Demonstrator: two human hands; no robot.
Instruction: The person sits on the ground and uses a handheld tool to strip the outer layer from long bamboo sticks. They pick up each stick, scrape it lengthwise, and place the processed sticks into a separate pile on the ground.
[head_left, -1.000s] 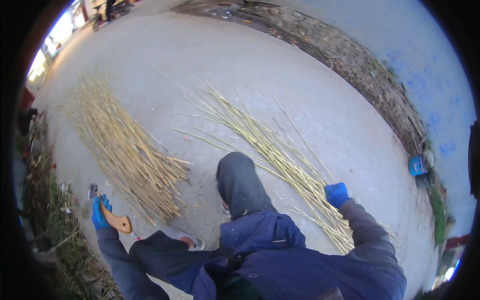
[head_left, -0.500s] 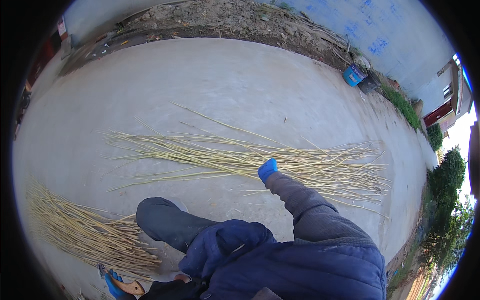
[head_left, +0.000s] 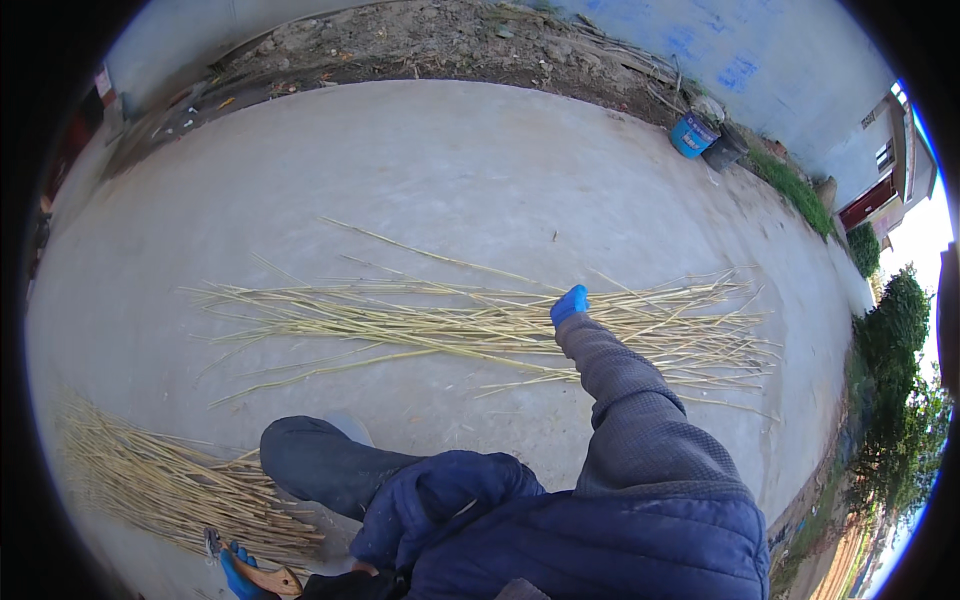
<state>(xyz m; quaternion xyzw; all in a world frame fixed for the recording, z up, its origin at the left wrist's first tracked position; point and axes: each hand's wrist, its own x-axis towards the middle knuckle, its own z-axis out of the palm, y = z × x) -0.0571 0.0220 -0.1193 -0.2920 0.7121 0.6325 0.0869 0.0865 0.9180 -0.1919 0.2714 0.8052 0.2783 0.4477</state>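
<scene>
By the farther stalks [head_left: 500,312], right hand [head_left: 569,304] outstretched, grip unclear, with left hand [head_left: 236,574] around wooden handle [head_left: 280,580]

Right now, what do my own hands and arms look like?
Your left hand and right hand both wear bright blue gloves. The right sleeve is dark grey with a fine grid texture; I can't make out the left sleeve.

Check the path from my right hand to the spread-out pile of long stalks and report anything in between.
Nothing visible stands between your right hand and the pile of long stalks: the hand appears right over them. Your grey sleeve hides some stalks, and whether the hand touches any is unclear.
</scene>
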